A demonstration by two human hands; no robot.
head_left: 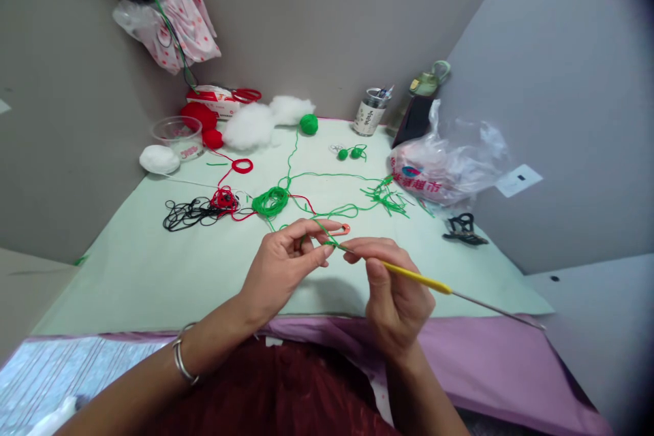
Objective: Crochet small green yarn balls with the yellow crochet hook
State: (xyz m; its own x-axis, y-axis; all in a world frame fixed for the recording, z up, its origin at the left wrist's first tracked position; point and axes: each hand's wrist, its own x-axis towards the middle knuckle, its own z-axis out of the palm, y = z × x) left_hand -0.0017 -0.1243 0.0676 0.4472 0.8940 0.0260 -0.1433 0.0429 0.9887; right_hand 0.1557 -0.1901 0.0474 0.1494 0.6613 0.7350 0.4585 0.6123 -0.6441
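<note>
My left hand pinches a small piece of green yarn work between thumb and fingers, with a green strand running over the index finger. An orange stitch marker shows beside that fingertip. My right hand grips a crochet hook with a yellow handle; its front end meets the green yarn, while its long metal back end points down to the right. Just beyond my left hand lies a wound heap of green yarn.
Black yarn and red yarn lie tangled at the left. White stuffing, a clear tub and a pen can stand at the back. At the right are a plastic bag and a black claw clip.
</note>
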